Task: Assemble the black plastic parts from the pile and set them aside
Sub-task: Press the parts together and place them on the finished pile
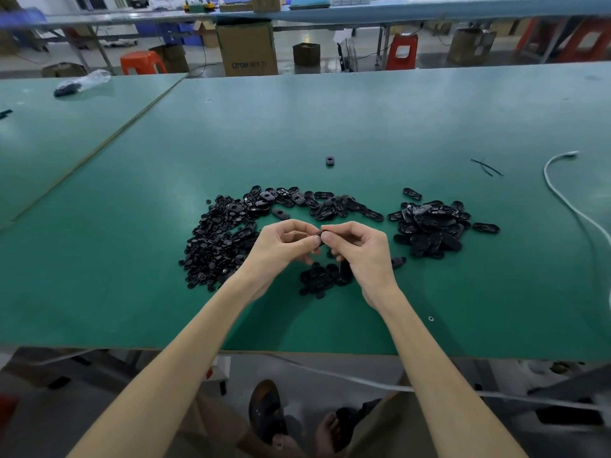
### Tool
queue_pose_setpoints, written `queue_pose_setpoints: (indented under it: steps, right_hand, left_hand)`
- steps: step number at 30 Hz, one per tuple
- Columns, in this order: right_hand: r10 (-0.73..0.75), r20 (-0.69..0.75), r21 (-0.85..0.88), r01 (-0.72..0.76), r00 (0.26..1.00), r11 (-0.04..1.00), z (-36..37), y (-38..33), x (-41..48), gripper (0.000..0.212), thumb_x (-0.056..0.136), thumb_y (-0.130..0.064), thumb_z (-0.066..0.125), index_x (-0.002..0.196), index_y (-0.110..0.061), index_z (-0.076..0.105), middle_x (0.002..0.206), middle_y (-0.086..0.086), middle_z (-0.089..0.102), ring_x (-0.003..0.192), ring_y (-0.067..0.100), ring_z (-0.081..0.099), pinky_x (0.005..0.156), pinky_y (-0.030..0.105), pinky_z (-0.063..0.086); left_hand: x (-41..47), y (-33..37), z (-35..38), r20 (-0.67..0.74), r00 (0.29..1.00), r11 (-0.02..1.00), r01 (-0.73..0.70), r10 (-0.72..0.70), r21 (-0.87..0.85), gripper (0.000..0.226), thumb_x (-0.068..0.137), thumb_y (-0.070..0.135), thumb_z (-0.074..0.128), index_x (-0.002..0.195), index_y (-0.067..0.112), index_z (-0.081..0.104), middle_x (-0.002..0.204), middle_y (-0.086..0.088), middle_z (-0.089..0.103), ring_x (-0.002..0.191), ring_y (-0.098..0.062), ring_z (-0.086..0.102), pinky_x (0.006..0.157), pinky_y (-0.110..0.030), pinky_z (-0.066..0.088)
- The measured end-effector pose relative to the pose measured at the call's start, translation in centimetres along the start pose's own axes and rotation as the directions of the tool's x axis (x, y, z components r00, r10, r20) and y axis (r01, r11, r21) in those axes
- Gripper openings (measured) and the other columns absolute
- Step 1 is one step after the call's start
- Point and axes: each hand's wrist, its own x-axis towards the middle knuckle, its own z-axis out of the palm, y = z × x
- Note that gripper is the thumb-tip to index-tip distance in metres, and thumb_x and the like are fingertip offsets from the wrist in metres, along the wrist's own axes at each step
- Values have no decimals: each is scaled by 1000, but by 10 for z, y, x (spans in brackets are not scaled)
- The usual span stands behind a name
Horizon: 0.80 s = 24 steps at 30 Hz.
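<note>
I am holding a small black part (321,233) between both hands, left hand (284,249) and right hand (358,251) fingers pinching it narrowly above the green worktop (363,127), between the black piles (218,239).

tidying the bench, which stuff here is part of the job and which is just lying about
Job:
- small round parts pile
- oval parts pile
- oval parts row
- part pinched between left hand and right hand
- near heap

Lying about:
- white cable
- plastic bag
- black ties
</note>
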Motion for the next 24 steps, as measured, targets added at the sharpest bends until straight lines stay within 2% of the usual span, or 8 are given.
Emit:
queue_pose_setpoints:
  steps: [3,6,15,19,24]
  right_hand:
    - [-1,11,-4,1,1000,1000,0,0,0,10,88,-13,84,93,-21,83,78,2,77,66,8,62,61,20,52]
    - [-1,14,-13,1,1000,1000,0,1,0,10,86,-13,85,91,-22,84,80,5,77,66,9,61,61,20,51]
    - [-4,-2,-14,4,1000,1000,1,1,0,11,86,-11,85,91,-20,83,86,2,80,73,9,68,68,22,56]
    - [-1,7,-27,1,1000,1000,3,0,0,12,85,-8,85,89,-19,83,84,1,79,70,6,66,65,18,52]
    - [18,-32,40,-16,999,999,0,0,0,10,87,-9,84,93,-17,83,76,-1,77,64,6,62,61,18,51]
  left_hand:
    - [-2,1,0,3,1000,1000,9,-9,10,13,92,10,76,104,6,73,86,-10,75,73,-16,64,63,-24,52]
    - [-3,2,0,-1,1000,1000,24,-24,18,13,92,9,76,105,6,73,87,-13,75,78,-22,62,60,-25,48]
    - [-1,10,11,-107,993,993,68,-58,92,11,91,-3,70,102,-4,71,80,-12,74,67,-13,68,66,-21,57]
    - [-1,10,12,-142,987,989,93,-76,114,13,89,-3,71,103,-4,70,79,-12,75,63,-14,68,69,-22,59]
    - [-1,9,10,-90,994,997,59,-55,43,16,89,1,77,105,-3,73,85,-11,78,73,-14,72,72,-24,58]
